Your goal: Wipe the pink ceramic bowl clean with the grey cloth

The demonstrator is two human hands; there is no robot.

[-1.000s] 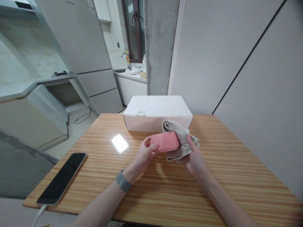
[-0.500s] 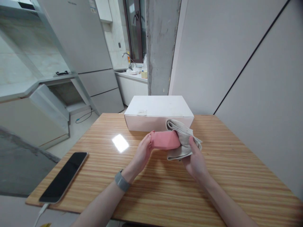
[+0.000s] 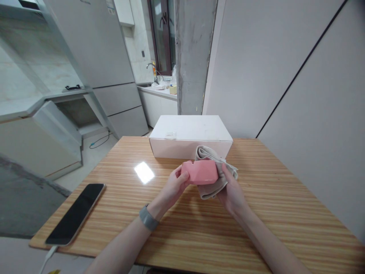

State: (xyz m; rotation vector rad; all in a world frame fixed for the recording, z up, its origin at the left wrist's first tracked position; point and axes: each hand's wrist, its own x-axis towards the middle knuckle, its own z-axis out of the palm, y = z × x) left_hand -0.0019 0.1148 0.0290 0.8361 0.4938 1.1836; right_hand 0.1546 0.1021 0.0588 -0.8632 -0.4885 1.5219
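Observation:
My left hand (image 3: 176,183) grips the left end of a pink angular dish (image 3: 203,172), thumb on its near face. The dish has faceted sides and a small notch in its upper edge; it looks like an ashtray, though its inside is hidden. In my right hand (image 3: 231,190) is a folded grey-beige cloth (image 3: 211,190), pinched between thumb and fingers. The cloth wraps behind and around the right end of the dish, touching it. Both hands are above the table, in front of the white box.
A closed white box (image 3: 191,129) stands at the back of the wood-grain table (image 3: 119,213). Near the left edge lies a phone (image 3: 76,214) with a white charging cable (image 3: 49,257). A wall (image 3: 302,95) runs along the right side.
The dish has been turned, so its notched edge and left thumb now show. The cloth and my right hand have shifted slightly left and lower around it.

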